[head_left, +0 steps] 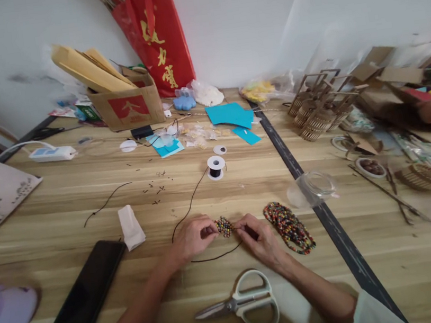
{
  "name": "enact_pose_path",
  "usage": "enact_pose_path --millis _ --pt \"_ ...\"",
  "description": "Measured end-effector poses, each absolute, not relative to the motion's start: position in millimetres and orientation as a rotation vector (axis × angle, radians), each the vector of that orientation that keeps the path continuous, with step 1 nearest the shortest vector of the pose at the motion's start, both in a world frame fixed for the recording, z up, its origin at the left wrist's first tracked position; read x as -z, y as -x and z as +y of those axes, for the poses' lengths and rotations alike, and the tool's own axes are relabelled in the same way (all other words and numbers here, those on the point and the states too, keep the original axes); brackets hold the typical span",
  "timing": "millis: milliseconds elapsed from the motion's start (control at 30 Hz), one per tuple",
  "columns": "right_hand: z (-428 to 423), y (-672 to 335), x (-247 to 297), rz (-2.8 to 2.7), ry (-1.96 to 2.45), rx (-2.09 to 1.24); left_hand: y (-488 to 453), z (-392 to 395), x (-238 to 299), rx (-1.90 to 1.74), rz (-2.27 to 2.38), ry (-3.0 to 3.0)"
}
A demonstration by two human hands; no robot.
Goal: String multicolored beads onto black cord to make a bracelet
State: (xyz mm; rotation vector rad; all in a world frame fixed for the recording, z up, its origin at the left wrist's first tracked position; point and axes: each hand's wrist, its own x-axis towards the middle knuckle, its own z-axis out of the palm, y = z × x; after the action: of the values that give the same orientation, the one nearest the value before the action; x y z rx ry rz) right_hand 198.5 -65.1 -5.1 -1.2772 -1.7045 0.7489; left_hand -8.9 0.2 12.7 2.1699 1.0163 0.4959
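Observation:
My left hand (pixel 192 238) and my right hand (pixel 260 238) meet over the wooden table (pixel 61 204), both pinching a small cluster of multicoloured beads (pixel 224 226) between their fingertips. A thin black cord (pixel 189 203) runs from the beads up to a small white spool (pixel 215 167) and loops under my hands. Just right of my right hand lies a longer pile of strung coloured beads (pixel 289 227). White-handled scissors (pixel 243 302) lie near the front edge, between my forearms.
A black phone (pixel 85 293) and a folded white tissue (pixel 130 227) lie at the left. A clear plastic cup (pixel 312 188) lies tipped at the right. A cardboard box (pixel 129 104), red bag (pixel 155 36), blue paper (pixel 231 114), power strip (pixel 52 153) and wooden craft pieces (pixel 318 107) fill the back.

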Motion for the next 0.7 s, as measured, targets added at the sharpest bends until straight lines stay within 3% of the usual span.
enact_pose_path --millis 333,700 --pt "-64.3 -199.2 4.6 -1.689 1.271 -0.805 4.2 -5.9 -7.6 -0.477 0.912 -2.485" --pt "-65.8 -201.4 10.0 -1.703 1.265 -0.793 15.0 4.5 -13.9 -0.526 1.058 -2.296"
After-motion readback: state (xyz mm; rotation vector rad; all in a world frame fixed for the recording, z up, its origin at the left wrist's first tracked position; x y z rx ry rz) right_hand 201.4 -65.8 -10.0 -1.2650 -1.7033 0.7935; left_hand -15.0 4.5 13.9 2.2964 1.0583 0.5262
